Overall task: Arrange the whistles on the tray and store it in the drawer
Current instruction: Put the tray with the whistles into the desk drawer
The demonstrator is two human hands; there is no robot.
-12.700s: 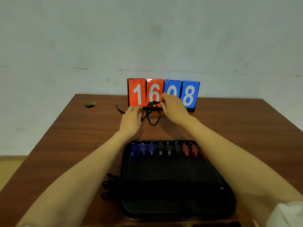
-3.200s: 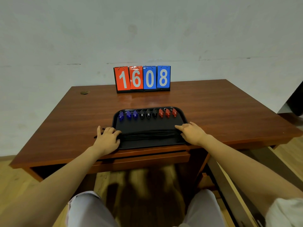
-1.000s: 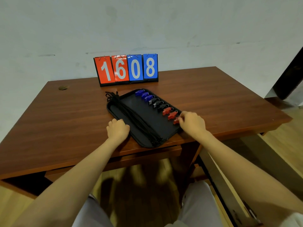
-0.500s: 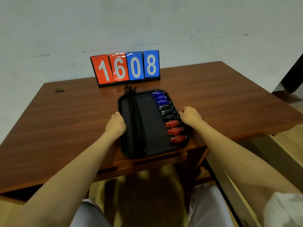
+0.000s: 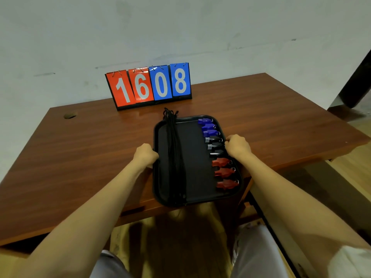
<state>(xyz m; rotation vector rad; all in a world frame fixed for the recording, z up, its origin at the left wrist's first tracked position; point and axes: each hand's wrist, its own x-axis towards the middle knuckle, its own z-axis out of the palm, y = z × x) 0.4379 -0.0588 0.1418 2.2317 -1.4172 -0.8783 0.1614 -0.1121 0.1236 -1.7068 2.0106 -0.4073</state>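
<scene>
Black tray (image 5: 195,157) gripped by both hands at the desk's front edge.
Tray lies lengthwise on the desk (image 5: 80,153), near end overhanging. Whistles in a row along its right side: blue (image 5: 207,127), black (image 5: 214,146), red (image 5: 222,172). Black cords (image 5: 174,157) run along its left side. Left hand (image 5: 145,155) has fingers curled on the left rim, right hand (image 5: 237,146) on the right rim. Scoreboard (image 5: 149,86) reading 1608 stands behind.

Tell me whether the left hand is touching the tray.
Touching. Head view shows the left hand curled against the tray at its left rim, no gap.
</scene>
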